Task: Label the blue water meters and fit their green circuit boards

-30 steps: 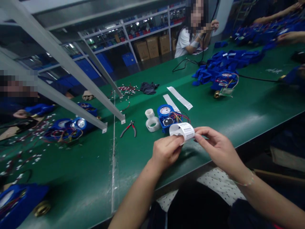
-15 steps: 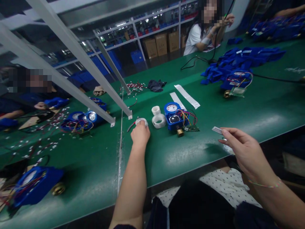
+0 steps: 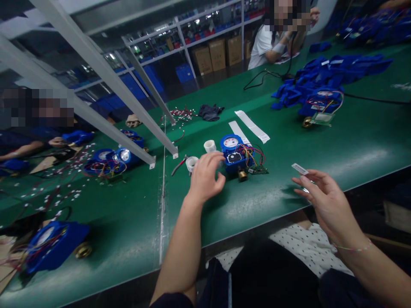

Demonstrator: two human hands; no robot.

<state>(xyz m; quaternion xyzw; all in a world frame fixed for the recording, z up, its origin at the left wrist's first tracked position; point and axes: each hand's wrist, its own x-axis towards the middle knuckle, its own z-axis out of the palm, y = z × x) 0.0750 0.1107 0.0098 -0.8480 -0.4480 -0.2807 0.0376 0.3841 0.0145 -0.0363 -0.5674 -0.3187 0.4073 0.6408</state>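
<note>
My left hand (image 3: 205,177) is over the bench, thumb and fingers apart, with no held thing visible. Its fingertips reach the left side of a blue water meter (image 3: 233,158), though I cannot tell if they touch. Coloured wires, a small circuit board (image 3: 259,170) and a brass fitting (image 3: 242,174) show on the meter. A white tape roll (image 3: 210,146) stands behind the hand, another roll (image 3: 192,162) lies to its left, and the hand hides the larger roll. My right hand (image 3: 327,201) pinches a small barcode label (image 3: 299,169); something shiny shows between its fingers.
Pliers (image 3: 180,166) lie left of the rolls. Label strips (image 3: 252,126) and a dark cloth (image 3: 210,112) lie farther back. Blue parts (image 3: 334,75) pile up at right. Metal posts (image 3: 150,160) stand at left, beside more meters (image 3: 58,246). Co-workers sit across the bench.
My left hand has left the small tape roll at left and moved right, opening, to the meter's side. My right hand still holds the label, now turned slightly.
</note>
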